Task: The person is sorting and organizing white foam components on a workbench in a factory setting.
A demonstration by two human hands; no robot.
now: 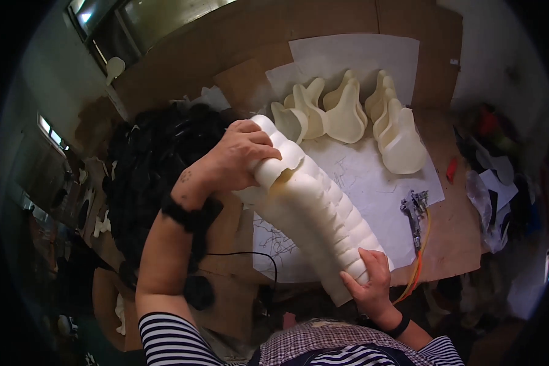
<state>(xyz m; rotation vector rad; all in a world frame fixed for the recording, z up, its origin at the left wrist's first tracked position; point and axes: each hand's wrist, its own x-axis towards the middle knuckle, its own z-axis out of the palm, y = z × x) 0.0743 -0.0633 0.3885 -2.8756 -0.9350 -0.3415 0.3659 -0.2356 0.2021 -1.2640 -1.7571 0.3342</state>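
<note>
Both my hands hold a long, curved stack of nested white moulded saddle-shaped pads (314, 195), slanting from upper left to lower right over the table. My left hand (241, 152) is closed over the upper end, with its fingers wrapped across the top pads. At the lower end, my right hand (372, 283) grips the edge with its thumb and fingers. One pad near my left hand stands slightly apart from the one below, with a yellowish patch at the gap. The underside of the stack is partly in shadow.
Cream saddle-shaped pads (346, 116) stand in nested rows at the back of the paper-covered table (348, 165). A metal spray gun (415, 210) with an orange hose lies at the right. Black pieces (158, 158) are heaped at left. A black cable (250, 253) crosses the front.
</note>
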